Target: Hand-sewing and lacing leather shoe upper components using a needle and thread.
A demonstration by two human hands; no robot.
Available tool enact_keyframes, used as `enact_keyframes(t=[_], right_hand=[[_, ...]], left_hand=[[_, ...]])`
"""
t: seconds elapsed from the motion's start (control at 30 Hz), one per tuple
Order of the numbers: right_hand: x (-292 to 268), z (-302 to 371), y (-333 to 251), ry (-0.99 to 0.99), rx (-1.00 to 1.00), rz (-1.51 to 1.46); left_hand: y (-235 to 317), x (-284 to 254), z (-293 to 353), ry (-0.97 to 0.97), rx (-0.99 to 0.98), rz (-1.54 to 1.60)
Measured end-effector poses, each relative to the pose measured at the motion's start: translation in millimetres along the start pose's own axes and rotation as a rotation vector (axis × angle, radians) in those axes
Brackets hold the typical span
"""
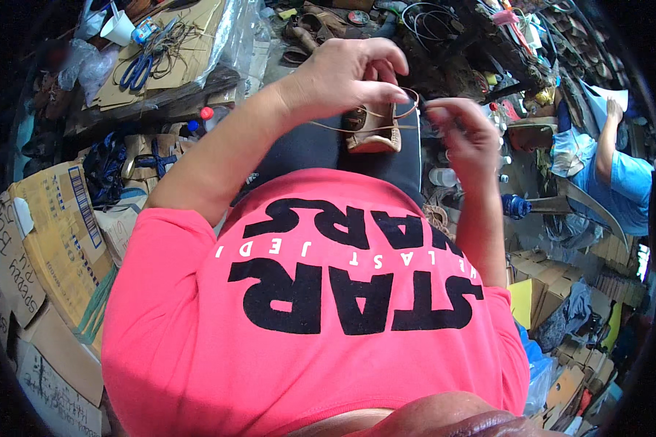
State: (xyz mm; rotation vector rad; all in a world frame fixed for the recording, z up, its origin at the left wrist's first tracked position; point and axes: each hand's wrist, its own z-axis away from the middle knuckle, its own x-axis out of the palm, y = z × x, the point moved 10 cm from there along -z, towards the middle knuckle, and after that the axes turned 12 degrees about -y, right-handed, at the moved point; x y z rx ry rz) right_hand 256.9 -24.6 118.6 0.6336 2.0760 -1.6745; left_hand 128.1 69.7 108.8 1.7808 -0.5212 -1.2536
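A tan shoe (374, 140) with a pale sole edge rests between my legs on my dark trousers. A thin brown lace (403, 127) runs loosely across its top, and a loop of it rises beside my left thumb. My left hand (357, 76) is above the shoe, thumb and fingers closed together at the lace. To the right of the shoe, my right hand (468, 135) is raised with its fingers curled. Motion blurs that hand, and what lies between its fingertips is too small to make out.
Blue-handled scissors (136, 73) lie on cardboard at the upper left, near a white cup (117, 29). Cardboard boxes (58, 226) crowd the left. Clear bottles (442, 177) lie right of my legs. Another person in a blue shirt (619, 186) is at the far right.
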Motion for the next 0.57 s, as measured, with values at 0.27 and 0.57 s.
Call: enact_keyframes(t=[0.27,0.57], right_hand=[[-83.4,22.2,36.7,0.264,0.168,-0.321],[78.3,-11.3,-49.4,-0.812,-0.138,-0.002]], left_hand=[[-85.7,38.8,39.0,-0.332,-0.215,-0.648],[72.5,-20.1,33.9,-0.213,0.074,-0.141]])
